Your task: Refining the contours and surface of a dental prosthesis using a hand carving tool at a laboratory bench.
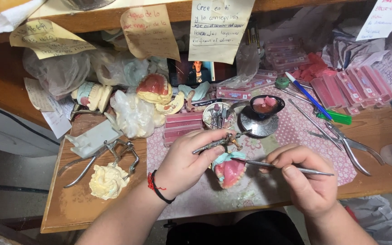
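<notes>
Denture model [229, 169], pink wax gums on a pale teal base, sits low in the head view, gripped from the left by the left hand [184, 163], whose fingers [214, 152] curl shut around it and the small brass-jointed metal frame [218, 143] above it. The right hand [307, 174] is just to the right, its fingers [291, 171] pinched together on a thin metal carving tool [291, 168] whose tip reaches left to the model's edge. A red and black cord bracelet [157, 187] circles the left wrist.

Under both hands lies a pink patterned cloth [296, 131] spread over a worn wooden tabletop [69, 204]. Beyond the fingers stand a small dark bowl of pink wax [266, 105] on a metal stand and a round holder of burs [218, 115]. Right of the right hand lie metal pliers [355, 147], a blue pen [307, 94], and rows of pink tooth cards [350, 86]. Left of the left hand rest a metal articulator with a cream plaster lump [107, 179], a white plastic block [91, 138], crumpled plastic bags [132, 113], and more plaster casts with pink gums [154, 88]. Handwritten paper notes [218, 27] hang from a wooden shelf [110, 18] behind the bench. The room is cramped and cluttered, with a grey wall or floor [10, 172] to the far left.
</notes>
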